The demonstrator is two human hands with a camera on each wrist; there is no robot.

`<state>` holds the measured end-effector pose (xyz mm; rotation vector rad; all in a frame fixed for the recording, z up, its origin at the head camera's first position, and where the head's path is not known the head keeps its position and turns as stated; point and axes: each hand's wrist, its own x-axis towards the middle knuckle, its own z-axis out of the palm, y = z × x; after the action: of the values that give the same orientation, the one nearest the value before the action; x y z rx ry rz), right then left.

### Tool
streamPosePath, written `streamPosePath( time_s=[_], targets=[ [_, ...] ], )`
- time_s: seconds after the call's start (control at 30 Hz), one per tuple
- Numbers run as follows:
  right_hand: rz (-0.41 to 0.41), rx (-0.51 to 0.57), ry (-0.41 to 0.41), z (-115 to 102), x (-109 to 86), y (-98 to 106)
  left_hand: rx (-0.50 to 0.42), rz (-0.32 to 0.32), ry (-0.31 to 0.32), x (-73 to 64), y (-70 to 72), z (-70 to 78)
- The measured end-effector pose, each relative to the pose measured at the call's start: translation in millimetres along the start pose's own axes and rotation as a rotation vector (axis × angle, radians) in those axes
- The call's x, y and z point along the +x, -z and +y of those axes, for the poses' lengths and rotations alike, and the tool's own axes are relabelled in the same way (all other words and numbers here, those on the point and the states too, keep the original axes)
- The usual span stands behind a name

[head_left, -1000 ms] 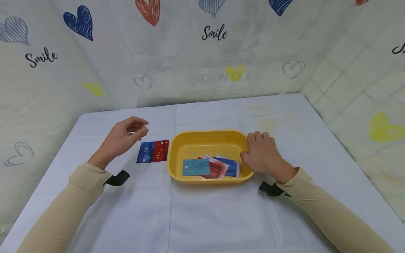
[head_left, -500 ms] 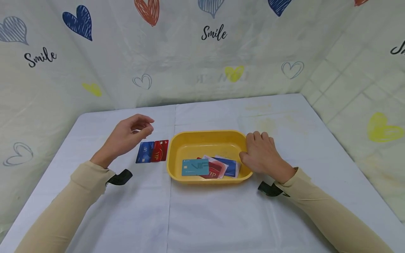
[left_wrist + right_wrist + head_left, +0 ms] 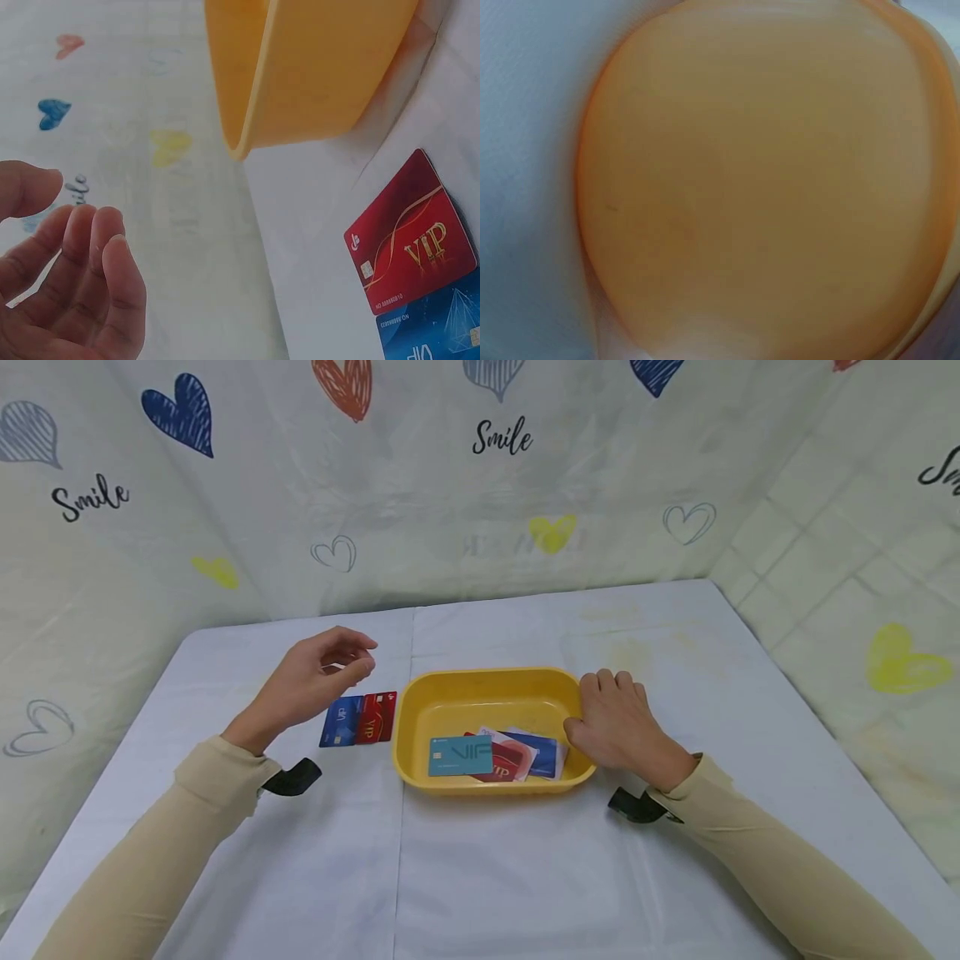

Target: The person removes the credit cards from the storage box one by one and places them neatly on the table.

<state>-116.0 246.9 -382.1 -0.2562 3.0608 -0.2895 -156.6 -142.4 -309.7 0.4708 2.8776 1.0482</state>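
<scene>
A yellow plastic tray stands mid-table in the head view, and my right hand grips its right rim. Inside lie a teal card, a red card and a blue card, overlapping one another. Left of the tray, a red VIP card and a blue card lie side by side on the table. My left hand hovers above and behind those two, fingers loosely curved around nothing. Most of the right wrist view is filled by the tray's outer side.
A white cloth covers the table, with a crease running front to back. Behind it hangs a pale curtain printed with hearts and "Smile". Dark wrist straps show below both cuffs, such as the left strap.
My left hand has drifted right and slightly away from me, toward the tray. My right hand keeps its grip on the rim, and the cards lie as before.
</scene>
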Motion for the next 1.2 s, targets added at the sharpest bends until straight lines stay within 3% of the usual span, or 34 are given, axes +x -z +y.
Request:
streamPosePath(
  time_s=[0.83,1.2],
  targets=[
    [-0.01,0.005,0.001,1.9,-0.5,0.8,-0.037,-0.063,-0.099,12.1,-21.0,24.2],
    [-0.012,0.003,-0.003,0.9,-0.2,0.8,-0.036,-0.099,-0.087,16.0,-32.4,37.3]
  ],
)
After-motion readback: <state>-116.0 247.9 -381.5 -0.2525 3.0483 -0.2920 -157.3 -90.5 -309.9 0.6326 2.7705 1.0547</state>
